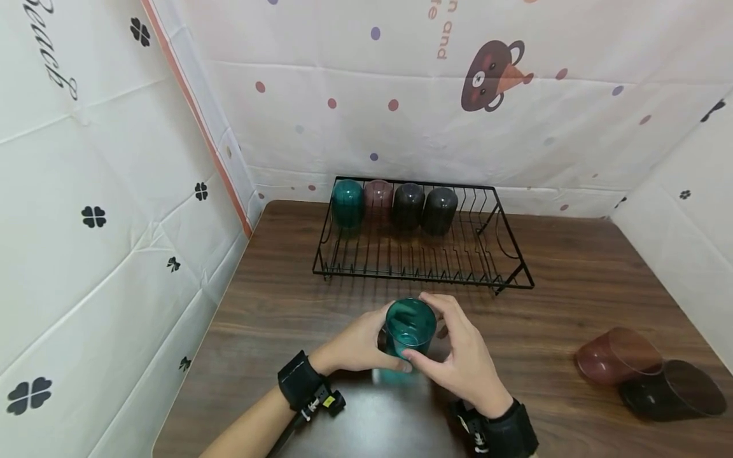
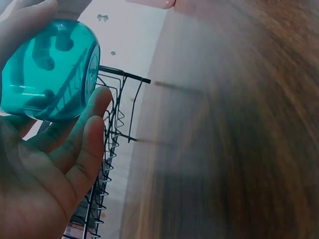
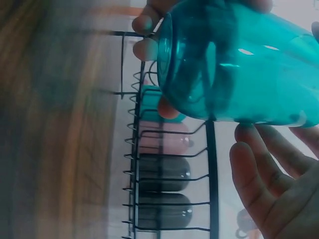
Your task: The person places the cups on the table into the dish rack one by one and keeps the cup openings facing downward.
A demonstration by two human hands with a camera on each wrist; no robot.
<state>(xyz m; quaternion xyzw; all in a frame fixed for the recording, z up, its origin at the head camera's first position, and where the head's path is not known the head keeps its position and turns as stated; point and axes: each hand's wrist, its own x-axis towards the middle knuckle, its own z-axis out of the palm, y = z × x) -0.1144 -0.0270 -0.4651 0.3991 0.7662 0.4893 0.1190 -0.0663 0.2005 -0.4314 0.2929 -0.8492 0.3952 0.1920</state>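
Both hands hold a clear teal glass cup (image 1: 410,326) in front of the rack, its mouth facing up. My left hand (image 1: 363,343) grips it from the left, with fingers behind the cup and the thumb in front. From the other side my right hand (image 1: 460,353) holds it near the rim between thumb and fingers. The left wrist view shows the cup's base (image 2: 91,74) raised over the table. In the right wrist view the teal wall (image 3: 259,64) lies close above the right fingers (image 3: 249,164).
A black wire dish rack (image 1: 424,275) stands at the back of the wooden table (image 1: 258,331). Upside down along its rear are a teal cup (image 1: 347,202), a pink cup (image 1: 378,194) and two dark grey cups (image 1: 439,210). A reddish cup (image 1: 609,356) and a dark cup (image 1: 658,394) lie at right.
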